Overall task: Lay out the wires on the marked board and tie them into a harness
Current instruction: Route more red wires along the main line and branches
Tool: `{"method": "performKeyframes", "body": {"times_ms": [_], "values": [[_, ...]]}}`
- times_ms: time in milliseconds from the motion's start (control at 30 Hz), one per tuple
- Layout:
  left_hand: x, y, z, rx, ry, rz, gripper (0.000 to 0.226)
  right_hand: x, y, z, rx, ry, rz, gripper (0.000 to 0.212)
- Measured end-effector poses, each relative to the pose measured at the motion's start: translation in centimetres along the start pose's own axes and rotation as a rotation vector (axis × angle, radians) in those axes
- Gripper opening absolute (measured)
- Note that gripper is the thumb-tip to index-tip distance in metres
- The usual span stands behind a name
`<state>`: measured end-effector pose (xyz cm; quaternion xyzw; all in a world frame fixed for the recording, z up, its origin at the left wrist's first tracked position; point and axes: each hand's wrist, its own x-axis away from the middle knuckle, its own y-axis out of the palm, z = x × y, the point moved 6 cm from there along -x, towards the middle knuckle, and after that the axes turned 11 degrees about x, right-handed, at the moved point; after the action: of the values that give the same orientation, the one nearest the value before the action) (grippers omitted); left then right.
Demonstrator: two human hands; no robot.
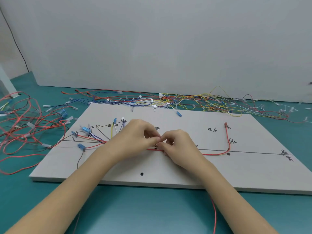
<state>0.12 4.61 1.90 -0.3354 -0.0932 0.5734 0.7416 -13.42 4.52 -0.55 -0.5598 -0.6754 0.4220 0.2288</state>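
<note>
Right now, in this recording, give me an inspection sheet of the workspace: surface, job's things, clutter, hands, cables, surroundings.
Surface: teal table top, carrying a pale marked board with drawn lines, black dots and handwritten labels.
Job's things: laid wires fan out at the board's left; a red wire runs along the long line and turns up at the right.
Clutter: red and black wire tangle left of the board; multicoloured wire pile behind it.
Hands: left hand and right hand meet fingertip to fingertip over the bundle at mid-board, pinching something too small to name.
Cables: a black cable runs down the wall at far left.
Surroundings: plain pale wall.
</note>
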Motion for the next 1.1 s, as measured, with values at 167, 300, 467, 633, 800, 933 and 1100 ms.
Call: {"method": "performKeyframes", "body": {"times_ms": [167, 300, 467, 633, 800, 933, 1100], "values": [[0.2, 1.2, 0.1, -0.089, 0.028, -0.003, 0.012, 1.1, -1.3, 1.7, -0.38, 0.112, -0.143, 0.01], [0.6, 1.5, 0.8, -0.18, 0.074, 0.045, 0.013, 1.6, -3.1, 3.3, -0.574, 0.234, -0.268, 0.012], [0.8, 1.7, 1.0, -0.151, 0.085, 0.065, 0.014, 1.8, -4.5, 4.2, -0.853, 0.379, -0.312, 0.012], [0.8, 2.5, 1.0, -0.195, 0.157, 0.065, 0.013, 1.3, -5.3, 4.9, -1.385, 0.459, -0.204, 0.025], [0.9, 2.9, 1.1, -0.179, 0.222, 0.099, 0.013, 1.0, -6.1, 6.3, -1.484, 0.473, -0.13, 0.034], [0.9, 3.2, 1.2, -0.186, 0.236, 0.084, 0.018, 0.9, -7.0, 7.3, -1.525, 0.438, -0.021, 0.032], [1.0, 4.1, 1.3, -0.253, 0.24, 0.015, 0.027, 0.8, -6.8, 6.4, -1.587, 0.367, -0.144, 0.039]]}}
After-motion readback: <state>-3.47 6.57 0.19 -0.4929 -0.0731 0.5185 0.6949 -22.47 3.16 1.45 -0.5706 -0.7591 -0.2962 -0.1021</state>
